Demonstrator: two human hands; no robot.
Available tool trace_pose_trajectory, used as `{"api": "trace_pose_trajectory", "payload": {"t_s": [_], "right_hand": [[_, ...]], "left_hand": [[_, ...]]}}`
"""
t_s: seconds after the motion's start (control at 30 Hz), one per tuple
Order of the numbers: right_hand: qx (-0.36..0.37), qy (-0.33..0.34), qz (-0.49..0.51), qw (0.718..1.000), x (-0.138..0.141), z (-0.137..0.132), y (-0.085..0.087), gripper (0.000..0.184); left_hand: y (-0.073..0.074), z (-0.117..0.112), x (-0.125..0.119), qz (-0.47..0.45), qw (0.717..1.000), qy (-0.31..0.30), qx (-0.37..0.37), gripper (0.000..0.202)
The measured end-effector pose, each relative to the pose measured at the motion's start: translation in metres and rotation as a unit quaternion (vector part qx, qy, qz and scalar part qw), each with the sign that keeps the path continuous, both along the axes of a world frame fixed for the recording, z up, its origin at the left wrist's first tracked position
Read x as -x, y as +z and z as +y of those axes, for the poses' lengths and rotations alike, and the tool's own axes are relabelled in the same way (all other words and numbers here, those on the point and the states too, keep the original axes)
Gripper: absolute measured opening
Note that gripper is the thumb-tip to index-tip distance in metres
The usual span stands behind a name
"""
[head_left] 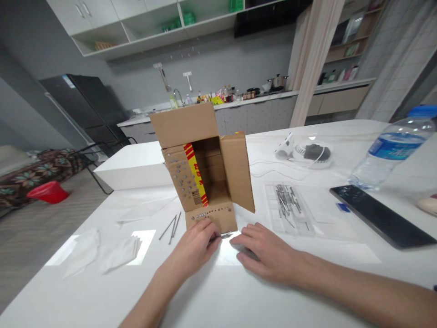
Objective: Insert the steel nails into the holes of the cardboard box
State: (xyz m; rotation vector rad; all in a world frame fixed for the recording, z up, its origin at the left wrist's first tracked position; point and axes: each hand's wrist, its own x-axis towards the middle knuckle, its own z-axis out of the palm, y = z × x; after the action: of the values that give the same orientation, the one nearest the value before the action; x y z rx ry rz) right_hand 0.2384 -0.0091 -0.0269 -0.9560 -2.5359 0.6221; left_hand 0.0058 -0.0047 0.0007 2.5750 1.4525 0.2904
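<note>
An open cardboard box (177, 177) stands on the white table with its flaps spread. Several nail heads dot its left flap, and a row of holes and nails crosses the bottom flap (223, 221). My left hand (198, 241) is closed at the front edge of that flap, thumb and index finger pinched around some small nails (226, 235) whose tips point right. Just right of these nails, my right hand (264, 253) rests low over the table, fingers apart and nothing visible in them. Longer nails (174, 228) lie left of the box.
A clear plastic case (273, 205) of nails lies right of the box, beside a black phone (382, 214) and a water bottle (389, 150). A white fan-like device (312, 152) with a cable sits behind. Crumpled white tissues (118, 253) lie on the left.
</note>
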Motion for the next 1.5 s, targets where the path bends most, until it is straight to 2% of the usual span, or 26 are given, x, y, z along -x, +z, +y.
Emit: {"api": "trace_pose_trajectory", "payload": {"t_s": [0.27,0.4,0.77,1.13,1.5], "right_hand": [[0.001,-0.002,0.001,1.0,0.0,0.0,0.001,0.019],[-0.001,0.001,-0.001,1.0,0.0,0.0,0.001,0.018],[-0.001,0.005,-0.004,1.0,-0.001,-0.001,0.001,0.017],[0.0,0.003,-0.004,1.0,-0.001,0.0,0.002,0.017],[-0.002,0.005,0.002,1.0,-0.002,0.0,0.002,0.015]], "left_hand": [[-0.004,0.002,0.005,-0.014,0.999,0.008,-0.039,0.013],[-0.004,0.004,0.009,-0.036,0.997,0.044,-0.045,0.016],[0.003,0.009,0.022,-0.087,0.981,0.126,-0.119,0.017],[0.005,0.012,0.029,-0.141,0.97,0.143,-0.135,0.014],[0.007,0.011,0.032,-0.156,0.963,0.16,-0.149,0.013]]}}
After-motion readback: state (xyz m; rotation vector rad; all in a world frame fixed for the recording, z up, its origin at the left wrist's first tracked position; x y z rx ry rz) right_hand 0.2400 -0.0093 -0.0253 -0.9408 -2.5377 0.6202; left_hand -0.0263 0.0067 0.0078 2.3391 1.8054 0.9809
